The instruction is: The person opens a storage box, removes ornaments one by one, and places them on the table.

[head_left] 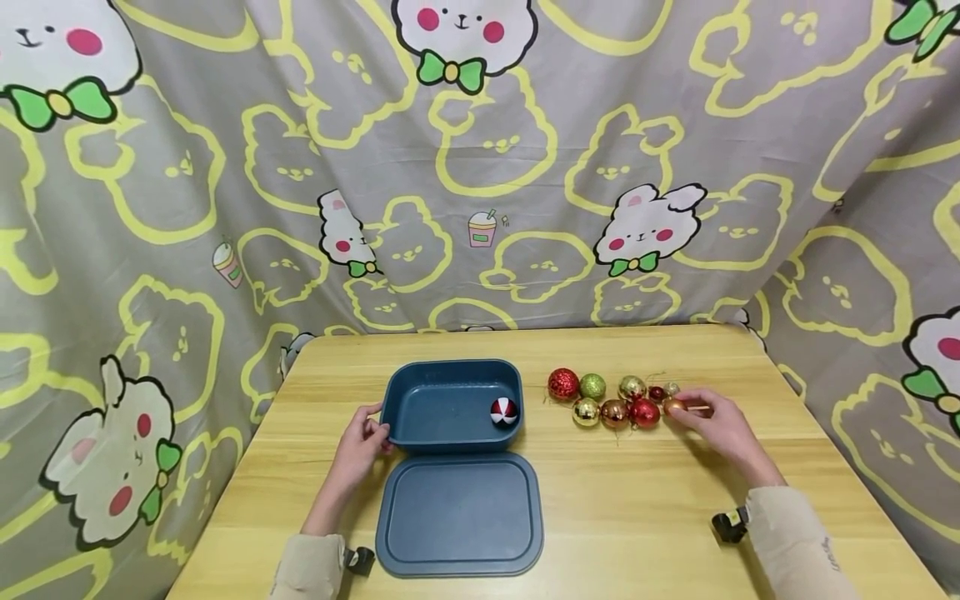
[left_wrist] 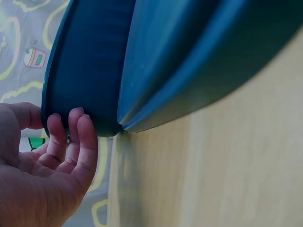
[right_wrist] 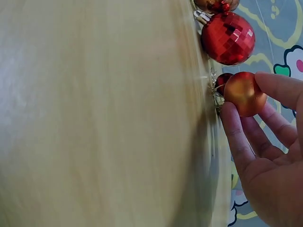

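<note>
A dark blue plastic box [head_left: 450, 372] stands uncovered on the table, with a red-and-white bauble [head_left: 503, 411] inside at its right end. My left hand [head_left: 362, 439] grips the box's left end; the left wrist view has its fingers [left_wrist: 85, 142] curled at the outer wall. At the right of the table, my right hand [head_left: 716, 425] pinches a matte orange-gold bauble [right_wrist: 245, 94] between thumb and fingers. Left of that hand lie several baubles, among them a faceted red one [right_wrist: 228, 39], a glittery red one [head_left: 563, 384] and a green one [head_left: 592, 386].
The box's flat blue-grey lid [head_left: 459, 515] lies right in front of it. A light wooden table [head_left: 630, 517] carries everything. Behind it and at both sides hangs a grey patterned curtain [head_left: 525, 283]. Each wrist wears a small black camera.
</note>
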{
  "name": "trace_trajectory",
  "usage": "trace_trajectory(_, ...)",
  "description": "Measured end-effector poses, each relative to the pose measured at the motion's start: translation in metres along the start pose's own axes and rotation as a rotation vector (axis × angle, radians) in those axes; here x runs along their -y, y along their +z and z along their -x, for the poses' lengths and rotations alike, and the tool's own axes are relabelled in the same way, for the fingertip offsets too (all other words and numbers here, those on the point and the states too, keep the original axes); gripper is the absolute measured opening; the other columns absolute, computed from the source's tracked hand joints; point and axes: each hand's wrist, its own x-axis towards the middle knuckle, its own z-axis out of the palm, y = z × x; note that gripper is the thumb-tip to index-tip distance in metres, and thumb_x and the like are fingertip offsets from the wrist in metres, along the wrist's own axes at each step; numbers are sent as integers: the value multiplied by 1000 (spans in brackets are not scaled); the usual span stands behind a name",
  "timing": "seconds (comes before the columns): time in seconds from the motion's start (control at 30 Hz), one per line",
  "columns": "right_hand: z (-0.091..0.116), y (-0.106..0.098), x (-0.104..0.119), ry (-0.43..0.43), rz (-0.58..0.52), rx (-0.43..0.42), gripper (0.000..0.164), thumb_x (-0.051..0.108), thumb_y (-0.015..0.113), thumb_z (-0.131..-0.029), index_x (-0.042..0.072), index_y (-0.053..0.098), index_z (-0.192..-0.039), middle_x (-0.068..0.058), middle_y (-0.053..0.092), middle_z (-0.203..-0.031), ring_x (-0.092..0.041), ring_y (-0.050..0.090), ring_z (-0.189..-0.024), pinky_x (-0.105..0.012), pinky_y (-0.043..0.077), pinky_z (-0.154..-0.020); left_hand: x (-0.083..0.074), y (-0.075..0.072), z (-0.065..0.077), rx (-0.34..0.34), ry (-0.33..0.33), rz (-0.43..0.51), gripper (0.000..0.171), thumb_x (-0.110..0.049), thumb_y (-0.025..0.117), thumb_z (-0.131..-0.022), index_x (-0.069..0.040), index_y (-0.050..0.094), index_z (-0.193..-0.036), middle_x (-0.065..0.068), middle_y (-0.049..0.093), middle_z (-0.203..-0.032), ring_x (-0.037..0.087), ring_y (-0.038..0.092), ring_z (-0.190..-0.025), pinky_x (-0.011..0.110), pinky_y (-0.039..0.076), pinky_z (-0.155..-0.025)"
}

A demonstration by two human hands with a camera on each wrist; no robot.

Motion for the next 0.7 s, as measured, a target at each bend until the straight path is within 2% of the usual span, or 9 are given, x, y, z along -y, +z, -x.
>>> trace_trajectory(0.4, -1, 5, -5, 24, 6, 3, 48, 31, 74, -98, -2, 63, -130, -27, 66, -124, -22, 64, -103, -25, 51, -82, 0, 0, 0, 7, 19, -14, 43, 1, 54, -104, 5, 46, -146, 11, 57, -79, 22, 67, -68, 28, 62, -67)
trace_trajectory(0.57, -2, 6, -5, 27, 14, 8, 48, 30, 74, -97, -3, 63, -130, -27, 66, -124, -27, 63, -105, -28, 50, -83, 0, 0, 0, 4, 4, -18, 44, 1, 53, -104, 3, 46, -147, 11, 58, -80, 21, 67, -69, 28, 62, -68)
trace_trajectory(0.7, -2, 7, -5, 21, 21, 13, 47, 29, 74, -97, -3, 63, -131, -26, 66, -123, -23, 62, -103, -26, 50, -82, 0, -1, -1, 10, -15, -13, 45, 1, 53, -105, 2, 45, -148, 12, 58, -82, 22, 67, -71, 28, 62, -69)
